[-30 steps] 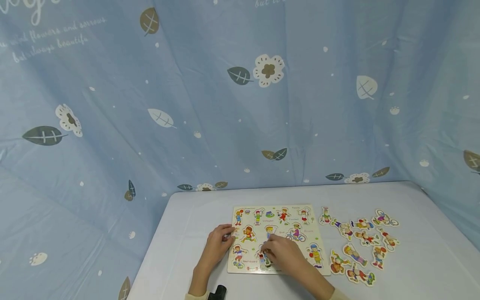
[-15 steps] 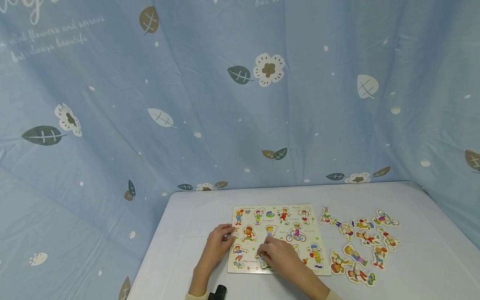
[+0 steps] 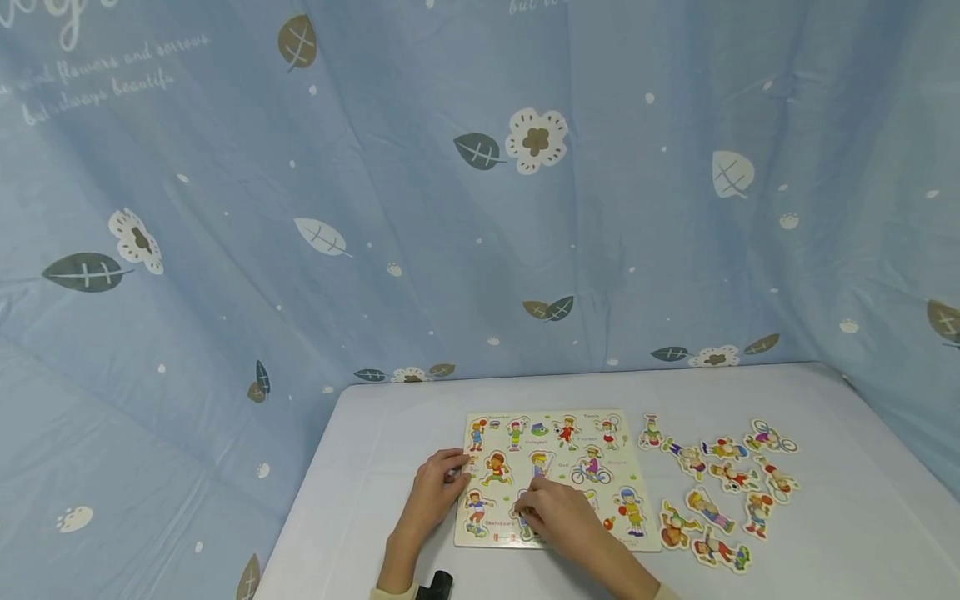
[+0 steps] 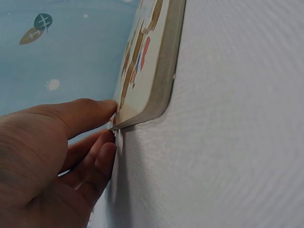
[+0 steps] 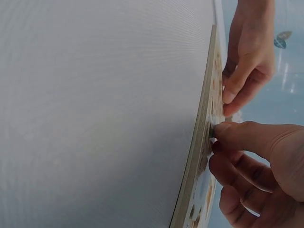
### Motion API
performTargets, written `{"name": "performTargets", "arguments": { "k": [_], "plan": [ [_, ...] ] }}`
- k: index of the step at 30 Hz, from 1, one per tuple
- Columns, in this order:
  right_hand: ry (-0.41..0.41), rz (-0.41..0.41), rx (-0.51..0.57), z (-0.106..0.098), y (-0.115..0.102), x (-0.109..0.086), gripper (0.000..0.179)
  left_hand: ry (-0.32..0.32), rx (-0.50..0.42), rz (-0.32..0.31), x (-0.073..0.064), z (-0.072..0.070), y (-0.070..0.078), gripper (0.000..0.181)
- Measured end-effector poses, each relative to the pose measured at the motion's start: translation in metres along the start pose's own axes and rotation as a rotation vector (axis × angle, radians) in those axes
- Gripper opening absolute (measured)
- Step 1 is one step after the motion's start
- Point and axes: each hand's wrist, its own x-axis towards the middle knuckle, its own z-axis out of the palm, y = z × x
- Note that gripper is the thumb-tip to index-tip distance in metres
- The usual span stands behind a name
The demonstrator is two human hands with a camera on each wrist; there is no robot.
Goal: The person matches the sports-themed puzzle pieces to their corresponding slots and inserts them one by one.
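Observation:
A wooden picture puzzle board (image 3: pixel 632 468) with sports figures lies on the white table. My left hand (image 3: pixel 437 483) holds its left edge, the thumb over the top face and the fingers at the side, as the left wrist view shows. Over the board's lower middle, my right hand (image 3: pixel 564 515) pinches a puzzle piece (image 3: pixel 525 528) between thumb and fingers, close on the board's face. Most of that piece is hidden under the hand. In the right wrist view the thumb (image 5: pixel 237 133) and curled fingers meet right at the board's surface.
Several loose figure pieces, among them a cyclist (image 3: pixel 768 437) and a skateboarder (image 3: pixel 722 552), lie scattered right of the board. A black object (image 3: pixel 437 585) shows by the left wrist. A blue patterned curtain (image 3: pixel 420 208) hangs behind the table (image 3: pixel 360 467).
My right hand has shifted slightly left with the puzzle piece, which now sits straighter over the lower-middle spot. My left hand and the board have stayed in place.

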Motion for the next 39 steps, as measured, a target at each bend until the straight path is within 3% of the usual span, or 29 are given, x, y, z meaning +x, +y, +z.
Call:
{"name": "performTargets", "arguments": {
  "k": [32,39],
  "plan": [
    [0.009,0.010,0.001,0.0032,0.0023,-0.0040,0.009,0.009,0.001,0.018,-0.0012,0.0014,-0.0013,0.030],
    [-0.038,0.016,0.049,-0.0006,0.0046,-0.0056,0.013,0.011,0.006,0.015,-0.0008,0.0010,0.0004,0.030]
  ]
}}
